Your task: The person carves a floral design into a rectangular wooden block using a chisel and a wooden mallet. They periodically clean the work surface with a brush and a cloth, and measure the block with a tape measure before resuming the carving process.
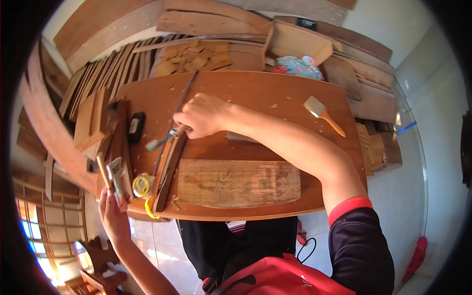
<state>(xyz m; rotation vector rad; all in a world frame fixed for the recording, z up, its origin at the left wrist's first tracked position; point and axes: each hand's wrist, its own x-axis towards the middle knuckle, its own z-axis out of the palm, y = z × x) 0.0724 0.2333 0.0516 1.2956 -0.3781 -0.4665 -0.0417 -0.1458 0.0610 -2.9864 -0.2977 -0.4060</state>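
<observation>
My left hand [115, 209], off the table's left front corner, has its fingers closed around a thin light wooden stick [104, 169] and a pale, flat, tube-like piece [116, 172] with a pinkish lower end. Across the table my right hand [202, 115] is closed at the far end of narrow wooden strips [169, 169]; what its fingertips pinch is hidden. A toothbrush [160, 141] with teal bristles lies just beside those fingers. Nearer me, a wooden board [238, 184] with carved or drawn lines lies flat, partly below my right forearm.
A yellow tape measure [141, 185] sits at the table's [275, 88] left front. A black device [136, 126] lies behind it, and a wide paintbrush [322, 114] is at right. Stacked planks [118, 69], wood blocks [196, 56] and an open wooden box [297, 42] stand beyond.
</observation>
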